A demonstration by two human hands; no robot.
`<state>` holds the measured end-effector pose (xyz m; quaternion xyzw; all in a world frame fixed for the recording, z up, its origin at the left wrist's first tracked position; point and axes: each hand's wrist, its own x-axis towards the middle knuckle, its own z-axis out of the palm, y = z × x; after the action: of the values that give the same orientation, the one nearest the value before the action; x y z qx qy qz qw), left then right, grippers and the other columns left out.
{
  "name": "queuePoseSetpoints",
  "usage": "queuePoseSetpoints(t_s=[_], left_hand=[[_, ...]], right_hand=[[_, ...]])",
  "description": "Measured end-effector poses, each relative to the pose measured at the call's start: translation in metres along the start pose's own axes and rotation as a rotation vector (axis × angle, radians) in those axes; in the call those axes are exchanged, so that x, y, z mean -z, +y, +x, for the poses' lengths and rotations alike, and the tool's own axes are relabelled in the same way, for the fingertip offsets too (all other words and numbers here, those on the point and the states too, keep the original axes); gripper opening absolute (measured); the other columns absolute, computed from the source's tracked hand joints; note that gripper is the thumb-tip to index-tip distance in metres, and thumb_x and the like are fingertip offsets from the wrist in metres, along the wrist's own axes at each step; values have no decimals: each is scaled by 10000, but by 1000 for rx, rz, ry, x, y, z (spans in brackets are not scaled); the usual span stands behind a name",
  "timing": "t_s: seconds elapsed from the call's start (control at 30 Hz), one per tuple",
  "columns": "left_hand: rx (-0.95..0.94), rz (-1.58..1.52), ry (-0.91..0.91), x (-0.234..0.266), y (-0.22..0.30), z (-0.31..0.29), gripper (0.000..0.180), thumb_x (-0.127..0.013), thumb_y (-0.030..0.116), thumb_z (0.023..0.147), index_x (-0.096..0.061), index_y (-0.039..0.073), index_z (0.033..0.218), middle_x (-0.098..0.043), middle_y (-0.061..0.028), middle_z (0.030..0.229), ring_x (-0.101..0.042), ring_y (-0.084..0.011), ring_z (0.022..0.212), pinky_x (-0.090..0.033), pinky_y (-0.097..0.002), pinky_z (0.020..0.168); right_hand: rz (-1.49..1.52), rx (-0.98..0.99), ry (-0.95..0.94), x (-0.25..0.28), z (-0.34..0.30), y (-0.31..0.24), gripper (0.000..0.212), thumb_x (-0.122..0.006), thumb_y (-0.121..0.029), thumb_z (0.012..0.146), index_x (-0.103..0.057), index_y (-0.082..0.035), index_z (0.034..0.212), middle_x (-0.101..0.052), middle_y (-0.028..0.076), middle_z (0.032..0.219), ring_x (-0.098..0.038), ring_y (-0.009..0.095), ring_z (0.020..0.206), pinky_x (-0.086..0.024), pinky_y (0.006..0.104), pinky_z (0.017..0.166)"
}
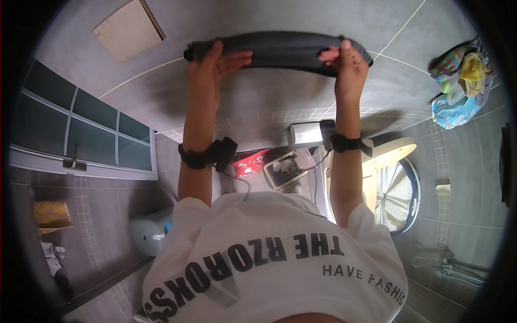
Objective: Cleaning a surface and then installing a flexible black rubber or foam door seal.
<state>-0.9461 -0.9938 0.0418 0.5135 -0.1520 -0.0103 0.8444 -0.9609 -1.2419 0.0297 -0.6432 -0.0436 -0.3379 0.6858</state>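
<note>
Both arms are stretched away from me toward the top of the head view, at a long dark grey bundle [285, 49] that looks like rolled or folded cloth; its exact kind I cannot tell. At its left end, my left hand [210, 64] holds it, thumb raised and fingers extended along its near face. My right hand [349, 67] grips the right part, with the fingers bent and the thumb up. The bundle bows slightly between the hands, and its ends reach a little past them. Each wrist wears a black strap with a small device.
Below the arms are a white box [305, 134], a red bag [250, 162] and a small bin [285, 169]. A cream lid [396, 151] and a round white-lined container [396, 196] stand right. Colourful bags [460, 81] hang far right. A paned door [81, 118] is left, near a grey container [148, 234].
</note>
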Motion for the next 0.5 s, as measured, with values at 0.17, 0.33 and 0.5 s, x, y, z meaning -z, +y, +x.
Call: queuePoseSetpoints(t_s=[0.17, 0.33, 0.5], left_hand=[[-114, -23, -31, -2, 4, 4, 285, -476, 249, 877, -550, -23, 836, -617, -249, 864, -629, -311, 803, -460, -374, 806], [-3, -159, 31, 7, -27, -7, 250, -488, 205, 873, -519, -40, 908, -612, -246, 874, -624, -321, 816, -470, -378, 792], [63, -160, 95, 37, -65, -25, 243, -506, 180, 861, -498, -41, 961, -614, -219, 889, -621, -327, 819, -476, -379, 777]], right_hand=[[12, 18, -2, -8, 10, -17, 423, -468, -349, 889, -585, 43, 784, -629, 104, 652, -603, 146, 598, -460, 222, 593], [87, 85, 97, -11, -8, 10, 352, -505, -273, 884, -529, 20, 690, -580, 81, 575, -571, 127, 551, -458, 222, 547], [-24, 28, 132, -15, -30, 37, 355, -501, -257, 884, -527, -3, 638, -573, 71, 554, -525, 104, 508, -424, 222, 529]])
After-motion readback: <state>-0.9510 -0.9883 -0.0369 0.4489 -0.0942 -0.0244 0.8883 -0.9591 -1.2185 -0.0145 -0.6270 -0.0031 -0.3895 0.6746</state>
